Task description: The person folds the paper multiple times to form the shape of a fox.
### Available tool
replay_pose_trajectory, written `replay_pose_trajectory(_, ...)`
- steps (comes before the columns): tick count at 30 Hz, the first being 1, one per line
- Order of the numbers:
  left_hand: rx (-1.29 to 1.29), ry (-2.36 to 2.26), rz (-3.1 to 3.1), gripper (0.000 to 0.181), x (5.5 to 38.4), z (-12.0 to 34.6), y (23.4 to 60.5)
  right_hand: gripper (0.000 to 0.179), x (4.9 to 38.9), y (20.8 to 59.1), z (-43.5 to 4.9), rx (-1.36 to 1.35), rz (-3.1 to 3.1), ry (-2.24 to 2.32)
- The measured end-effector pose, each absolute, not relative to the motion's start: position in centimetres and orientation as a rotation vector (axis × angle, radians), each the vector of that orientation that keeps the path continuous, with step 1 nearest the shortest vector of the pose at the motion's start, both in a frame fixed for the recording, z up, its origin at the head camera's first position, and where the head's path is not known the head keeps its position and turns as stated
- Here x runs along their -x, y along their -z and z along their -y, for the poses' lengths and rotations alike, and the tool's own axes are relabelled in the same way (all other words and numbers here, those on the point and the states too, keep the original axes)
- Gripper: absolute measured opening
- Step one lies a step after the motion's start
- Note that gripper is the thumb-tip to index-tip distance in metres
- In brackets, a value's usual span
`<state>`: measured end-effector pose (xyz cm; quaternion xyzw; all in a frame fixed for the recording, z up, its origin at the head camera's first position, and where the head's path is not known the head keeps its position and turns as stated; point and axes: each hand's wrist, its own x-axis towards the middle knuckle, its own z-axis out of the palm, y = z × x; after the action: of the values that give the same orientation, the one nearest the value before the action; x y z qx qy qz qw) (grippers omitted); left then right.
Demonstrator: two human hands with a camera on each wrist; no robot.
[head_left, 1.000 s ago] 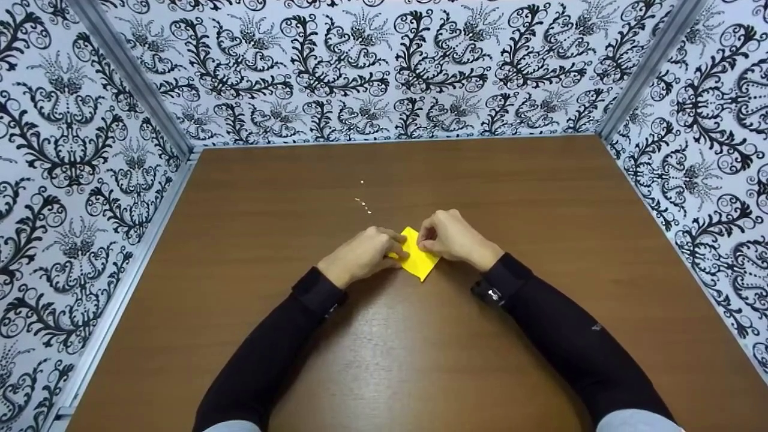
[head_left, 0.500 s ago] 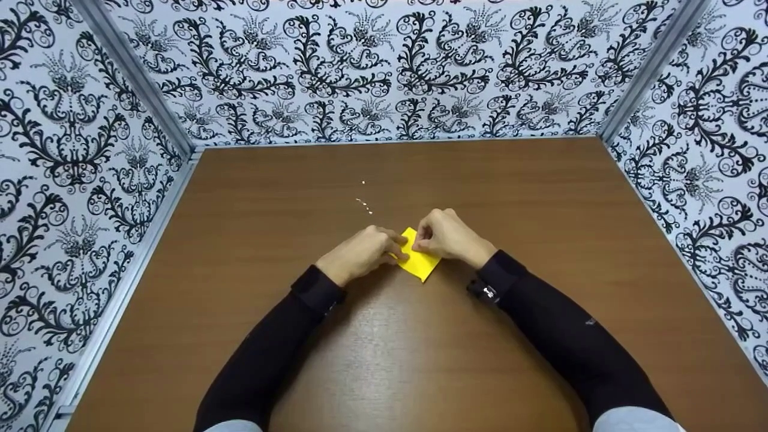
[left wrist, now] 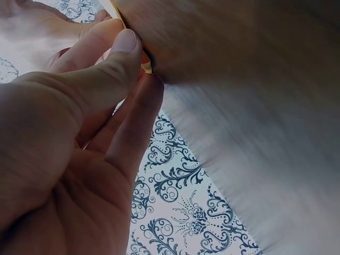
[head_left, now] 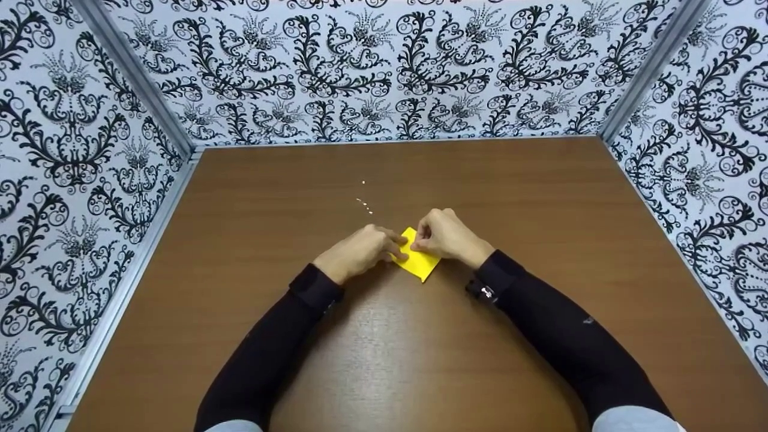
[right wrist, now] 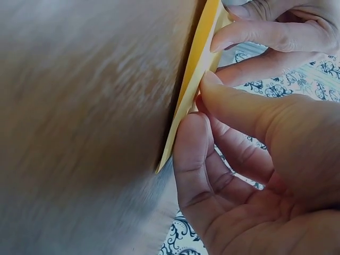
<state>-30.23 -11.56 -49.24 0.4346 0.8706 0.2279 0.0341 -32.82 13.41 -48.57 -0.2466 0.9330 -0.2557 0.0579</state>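
A small piece of folded yellow paper (head_left: pixel 423 264) lies flat near the middle of the brown table. In the right wrist view the yellow paper (right wrist: pixel 188 87) appears edge-on, with layers along its rim. My left hand (head_left: pixel 360 251) holds its left side, bent fingertips on top and the thumb by the edge. From the right, my right hand (head_left: pixel 453 239) pinches at the paper's upper face with thumb and forefinger. Close up, the right thumb (right wrist: pixel 239 103) touches the paper. In the left wrist view the left thumb (left wrist: pixel 114 64) covers most of the paper's edge.
The brown wooden table (head_left: pixel 384 348) reaches a back wall (head_left: pixel 384 72) with black scroll patterns. Similar panels stand left and right, joined by grey metal posts (head_left: pixel 135 75). A few tiny white specks (head_left: pixel 365 206) show on the tabletop beyond the hands.
My right hand has shifted slightly left across the paper, its thumb and forefinger still together. The left hand and paper have hardly moved.
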Motion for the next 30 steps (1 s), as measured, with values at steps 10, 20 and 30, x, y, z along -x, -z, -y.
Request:
replay_pose_trajectory(10, -1.286, -0.704, -2.676, 0.025, 30.6, 11.8, 49.0, 0.018, 32.7, 48.2, -13.1, 0.688, -2.835, 0.719)
replay_pose_trajectory(20, -1.286, -0.719, -2.771, 0.025, 32.3, 11.0, 49.5, 0.02, 32.6, 48.3, -13.2, 0.704, -2.835, 0.751)
replay_pose_trajectory(30, -1.413, -0.469, -2.793, 0.018, 33.2, 10.1, 49.0, 0.022, 32.7, 48.5, -13.2, 0.714, -2.832, 0.768)
